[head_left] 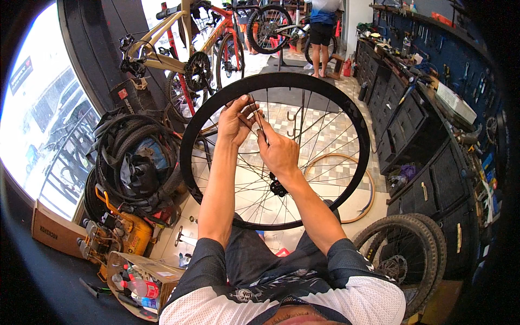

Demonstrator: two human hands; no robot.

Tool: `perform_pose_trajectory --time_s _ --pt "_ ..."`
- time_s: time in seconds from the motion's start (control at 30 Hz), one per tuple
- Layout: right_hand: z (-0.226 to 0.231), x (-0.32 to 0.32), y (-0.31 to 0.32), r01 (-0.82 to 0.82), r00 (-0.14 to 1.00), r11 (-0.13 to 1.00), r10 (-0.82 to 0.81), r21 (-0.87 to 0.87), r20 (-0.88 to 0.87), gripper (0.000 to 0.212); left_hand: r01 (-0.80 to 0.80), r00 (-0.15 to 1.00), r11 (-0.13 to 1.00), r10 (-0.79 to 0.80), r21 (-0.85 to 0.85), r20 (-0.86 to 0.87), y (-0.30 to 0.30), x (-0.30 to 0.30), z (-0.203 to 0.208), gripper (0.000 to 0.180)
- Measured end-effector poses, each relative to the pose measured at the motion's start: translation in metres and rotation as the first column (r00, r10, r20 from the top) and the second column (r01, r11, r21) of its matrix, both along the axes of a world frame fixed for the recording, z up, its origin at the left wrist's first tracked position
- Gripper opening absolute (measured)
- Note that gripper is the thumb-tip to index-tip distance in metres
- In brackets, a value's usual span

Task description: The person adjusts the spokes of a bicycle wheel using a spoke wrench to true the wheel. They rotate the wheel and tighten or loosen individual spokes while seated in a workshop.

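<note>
A black bicycle wheel (281, 82) without a tyre stands in front of me, its lower rim by my legs. Thin dark spokes run from its rim to the black hub (279, 187). My left hand (235, 122) is closed, finger and thumb pinching a dark spoke (257, 112) just inside the upper left rim. Lower on what looks like the same spoke, my right hand (280, 156) grips with thumb and forefinger, its back toward me. Whether the spoke's outer end sits in the rim is too small to tell.
Bundled tyres (132, 157), a yellow compressor (130, 233) and a cardboard box of bottles (143, 284) lie left. Knobbly-tyred wheels (403, 257) and black drawer cabinets (417, 130) stand right. A tan-edged tyre (371, 187) lies behind the wheel. Farther off are bicycles (230, 32) and a person (323, 27).
</note>
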State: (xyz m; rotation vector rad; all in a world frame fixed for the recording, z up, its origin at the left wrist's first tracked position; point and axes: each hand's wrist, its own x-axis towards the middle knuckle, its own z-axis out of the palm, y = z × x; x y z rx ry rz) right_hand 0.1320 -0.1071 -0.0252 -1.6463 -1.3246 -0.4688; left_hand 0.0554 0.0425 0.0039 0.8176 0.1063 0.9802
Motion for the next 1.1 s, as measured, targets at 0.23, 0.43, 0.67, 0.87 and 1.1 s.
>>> perform_pose_trajectory --time_s 0.23,0.43,0.67,0.87,1.1 --pt "-0.005 0.006 0.001 0.001 1.0 1.0 -0.001 -0.002 0.008 0.045 0.027 0.998 0.996 -0.022 0.086 -0.058 -0.014 -0.001 0.01 0.021" --pt "-0.005 0.003 0.002 -0.009 0.999 1.0 0.008 0.027 0.034 0.047 -0.035 0.998 0.998 0.036 0.043 -0.042 -0.005 0.001 0.002 0.019" --pt "-0.004 0.004 -0.003 -0.005 0.999 1.0 0.004 0.026 0.037 0.049 -0.003 0.998 0.996 0.008 0.089 -0.055 -0.024 -0.003 0.013 0.022" --pt "0.0 -0.001 -0.003 -0.013 0.999 0.999 0.011 0.048 0.051 0.049 -0.091 0.995 0.99 0.095 0.103 -0.035 -0.008 0.0 -0.002 0.024" --pt "-0.003 0.003 -0.004 -0.001 0.998 0.999 -0.002 0.041 0.059 0.049 -0.035 0.998 0.992 0.041 0.118 -0.05 -0.025 -0.002 0.01 0.021"
